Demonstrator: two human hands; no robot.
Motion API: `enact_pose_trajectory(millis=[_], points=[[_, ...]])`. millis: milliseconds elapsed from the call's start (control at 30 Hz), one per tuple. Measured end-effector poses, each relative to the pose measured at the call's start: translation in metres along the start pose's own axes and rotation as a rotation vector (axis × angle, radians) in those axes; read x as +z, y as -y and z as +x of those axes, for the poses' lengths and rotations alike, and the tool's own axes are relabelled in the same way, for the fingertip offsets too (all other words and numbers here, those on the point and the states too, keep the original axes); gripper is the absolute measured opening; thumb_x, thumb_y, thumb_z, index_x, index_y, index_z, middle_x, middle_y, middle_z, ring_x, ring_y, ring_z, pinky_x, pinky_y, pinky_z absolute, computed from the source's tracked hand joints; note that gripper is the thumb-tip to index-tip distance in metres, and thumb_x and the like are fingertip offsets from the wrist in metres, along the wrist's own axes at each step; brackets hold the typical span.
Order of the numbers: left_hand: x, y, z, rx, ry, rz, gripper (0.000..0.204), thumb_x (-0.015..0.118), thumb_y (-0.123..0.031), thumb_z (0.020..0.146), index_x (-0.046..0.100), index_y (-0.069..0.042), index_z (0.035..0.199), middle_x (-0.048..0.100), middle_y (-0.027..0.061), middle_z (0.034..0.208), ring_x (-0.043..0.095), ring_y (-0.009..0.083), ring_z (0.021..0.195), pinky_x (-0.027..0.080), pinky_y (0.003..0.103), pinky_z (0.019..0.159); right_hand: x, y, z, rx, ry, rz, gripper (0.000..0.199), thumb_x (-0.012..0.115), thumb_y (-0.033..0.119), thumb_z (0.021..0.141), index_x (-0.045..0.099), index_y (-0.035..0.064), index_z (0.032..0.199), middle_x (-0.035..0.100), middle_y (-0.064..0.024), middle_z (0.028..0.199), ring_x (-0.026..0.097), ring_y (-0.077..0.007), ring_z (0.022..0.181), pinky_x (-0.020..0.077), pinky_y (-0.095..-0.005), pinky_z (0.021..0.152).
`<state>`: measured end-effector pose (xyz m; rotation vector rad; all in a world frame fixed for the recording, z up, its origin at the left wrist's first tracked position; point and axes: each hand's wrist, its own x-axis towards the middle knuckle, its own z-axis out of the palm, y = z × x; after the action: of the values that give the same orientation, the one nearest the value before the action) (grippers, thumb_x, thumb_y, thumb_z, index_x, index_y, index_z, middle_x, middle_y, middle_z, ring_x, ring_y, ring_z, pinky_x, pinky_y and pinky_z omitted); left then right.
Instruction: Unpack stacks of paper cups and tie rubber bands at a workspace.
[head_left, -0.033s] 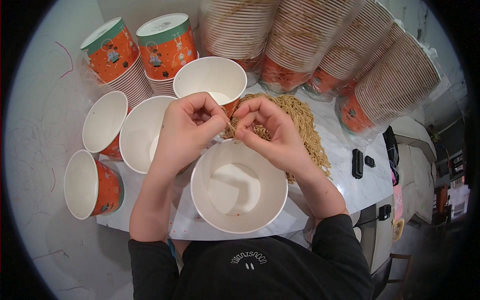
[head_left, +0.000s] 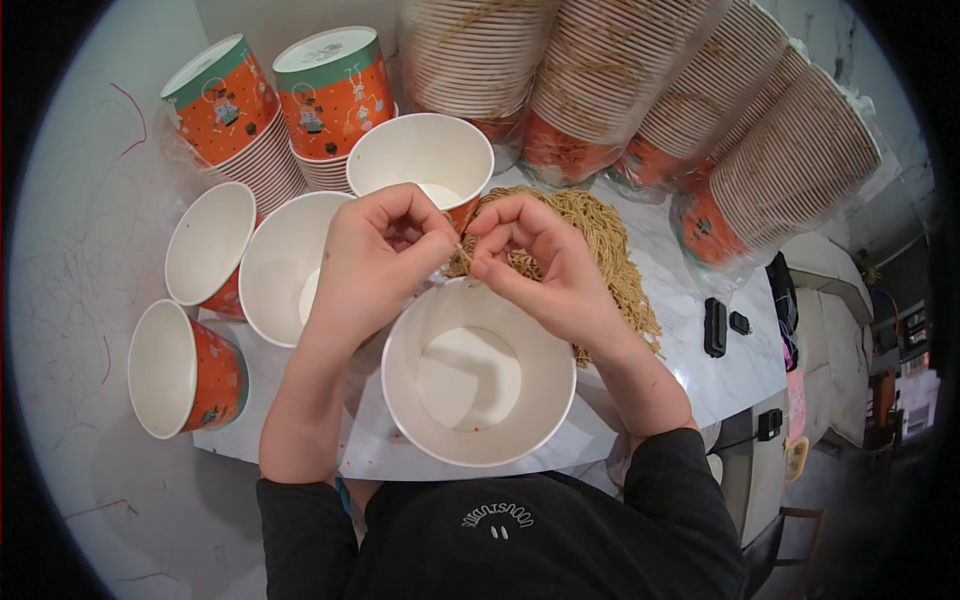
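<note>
Above a white-lined paper tub (head_left: 420, 440), my left hand (head_left: 385, 255) and my right hand (head_left: 545, 265) face each other, close together. Both are closed in a pinch, thumb against fingers, on a thin tan strand (head_left: 461, 256) that spans the small gap between them. Right behind my right hand lies a heap of tan stringy strands (head_left: 605, 245), yarn-like in look; I cannot tell its exact material. The tub below holds only a tiny orange speck on its bottom. Another open tub (head_left: 285, 225) stands beside my left hand, and one more (head_left: 425, 150) is just beyond.
Two tubs (head_left: 205, 245) (head_left: 165, 370) tip sideways at the left. Upside-down orange tub stacks (head_left: 335, 100) rise behind them. Tall plastic-wrapped tub stacks (head_left: 640, 90) fill the far side. Two small black devices (head_left: 715, 327) lie on the marble table (head_left: 735, 385) near its right edge.
</note>
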<state>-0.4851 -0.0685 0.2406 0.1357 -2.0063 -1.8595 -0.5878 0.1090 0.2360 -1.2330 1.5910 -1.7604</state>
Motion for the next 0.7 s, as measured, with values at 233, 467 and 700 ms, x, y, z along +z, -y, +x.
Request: enact_pose_trajectory(millis=[233, 467, 700], points=[[0.009, -0.012, -0.003, 0.073, -0.031, 0.022, 0.009, 0.073, 0.000, 0.086, 0.067, 0.000, 0.092, 0.070, 0.0035, 0.089, 0.067, 0.0070, 0.079, 0.054, 0.020, 0.074, 0.001, 0.010, -0.001, 0.142, -0.043, 0.031, 0.027, 0.069, 0.005, 0.090, 0.062, -0.0037, 0.115, 0.067, -0.0016, 0.091, 0.060, -0.0061, 0.086, 0.0494, -0.0238, 0.080], [0.009, -0.005, -0.001, 0.056, -0.011, -0.341, 0.014, 0.073, 0.002, 0.089, 0.064, 0.000, 0.100, 0.070, 0.0057, 0.096, 0.067, 0.0090, 0.087, 0.055, 0.021, 0.079, 0.005, 0.008, -0.002, 0.164, -0.047, 0.053, 0.021, 0.072, 0.010, 0.092, 0.066, -0.0035, 0.107, 0.069, -0.0018, 0.088, 0.062, -0.0065, 0.083, 0.0503, -0.0231, 0.076], [0.016, -0.006, -0.005, 0.080, 0.073, -0.409, 0.012, 0.071, 0.001, 0.091, 0.063, 0.000, 0.100, 0.069, 0.0052, 0.097, 0.067, 0.0096, 0.089, 0.054, 0.024, 0.081, 0.008, 0.006, -0.003, -0.109, -0.147, -0.211, 0.012, 0.073, 0.007, 0.091, 0.071, -0.0008, 0.099, 0.068, -0.0022, 0.089, 0.062, -0.0084, 0.082, 0.0493, -0.0248, 0.074]])
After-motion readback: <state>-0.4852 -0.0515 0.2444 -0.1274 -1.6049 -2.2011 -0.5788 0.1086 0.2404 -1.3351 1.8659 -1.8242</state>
